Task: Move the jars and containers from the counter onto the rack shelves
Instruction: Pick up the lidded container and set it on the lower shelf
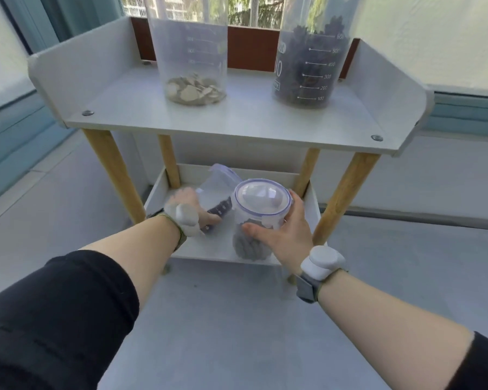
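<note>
Both hands were closed on containers at the lower shelf (209, 253) of the rack: the right hand (279, 230) wrapped a lidded jar (261, 209) near its top, the left hand (190, 208) gripped a tilted clear jug (219, 182). Two beakers (195, 57) already stood on the top shelf. With jar and jug nearly touching, setting one down could probably knock the other over.
</note>
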The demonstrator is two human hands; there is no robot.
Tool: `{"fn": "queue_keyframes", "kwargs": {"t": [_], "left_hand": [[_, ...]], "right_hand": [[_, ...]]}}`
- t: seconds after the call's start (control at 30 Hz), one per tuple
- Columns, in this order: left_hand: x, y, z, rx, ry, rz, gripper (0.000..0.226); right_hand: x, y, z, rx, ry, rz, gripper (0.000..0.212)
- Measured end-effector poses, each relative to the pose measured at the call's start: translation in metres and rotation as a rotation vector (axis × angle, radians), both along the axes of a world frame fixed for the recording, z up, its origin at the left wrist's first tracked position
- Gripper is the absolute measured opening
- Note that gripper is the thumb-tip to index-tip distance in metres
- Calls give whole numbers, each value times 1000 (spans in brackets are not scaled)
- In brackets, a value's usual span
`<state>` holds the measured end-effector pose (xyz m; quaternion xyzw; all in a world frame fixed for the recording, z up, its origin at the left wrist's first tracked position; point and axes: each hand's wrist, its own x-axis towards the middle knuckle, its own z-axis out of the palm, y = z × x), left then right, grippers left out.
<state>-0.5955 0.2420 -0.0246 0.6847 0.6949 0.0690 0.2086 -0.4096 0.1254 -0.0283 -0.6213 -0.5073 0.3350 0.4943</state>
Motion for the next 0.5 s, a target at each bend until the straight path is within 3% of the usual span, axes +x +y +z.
{"fn": "queue_keyframes", "kwargs": {"t": [0.1,0.17,0.33,0.5], "left_hand": [[-6,-11,-9,-9,-407,161,86],[-7,-16,-20,22,-545,215,82],[-3,-21,-38,35,-724,240,93],[-4,-18,-46,-4,-722,238,95]], "right_hand": [[-3,17,-3,44,45,-75,99],[-5,29,-8,61,44,-122,97],[-6,52,-21,13,62,-220,109],[-6,64,-33,-50,59,-272,115]]}}
